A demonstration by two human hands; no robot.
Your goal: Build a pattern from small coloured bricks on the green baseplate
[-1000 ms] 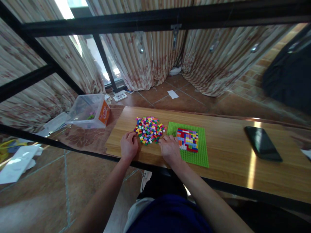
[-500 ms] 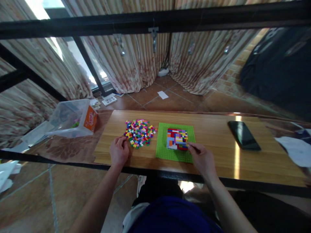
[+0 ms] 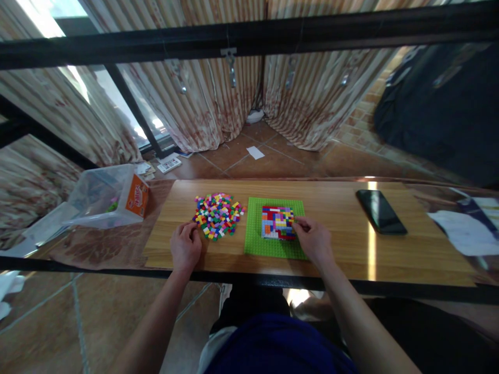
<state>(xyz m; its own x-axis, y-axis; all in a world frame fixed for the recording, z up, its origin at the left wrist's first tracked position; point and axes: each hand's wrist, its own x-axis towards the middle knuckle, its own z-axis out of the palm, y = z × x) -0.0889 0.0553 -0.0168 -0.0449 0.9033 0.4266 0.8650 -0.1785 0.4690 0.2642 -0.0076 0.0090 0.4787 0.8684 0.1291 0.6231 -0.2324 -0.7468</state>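
On the table, a green baseplate [image 3: 255, 239] bears a flat, multicoloured block of toy bricks [image 3: 277, 222]. My right hand [image 3: 315, 241] is at the block's right edge, thumb and fingers pinched together there. Anything between those fingertips is too small or hidden to make out. To the left lies a loose pile of small coloured bricks [image 3: 218, 215]. My left hand [image 3: 186, 246] rests on the wood at the pile's lower left edge, its fingers curled in; whether they hold a brick is hidden.
A clear plastic box [image 3: 105, 200] with an orange label stands left of the wooden board [image 3: 346, 254]. Toward the right lies a black phone [image 3: 381, 212], with white paper [image 3: 460, 234] beyond it. A dark metal bar [image 3: 156, 44] crosses above, before the curtains [image 3: 218, 111].
The whole view has shifted slightly. My right hand has moved a little up along the block's right edge, while my left hand stays beside the pile.
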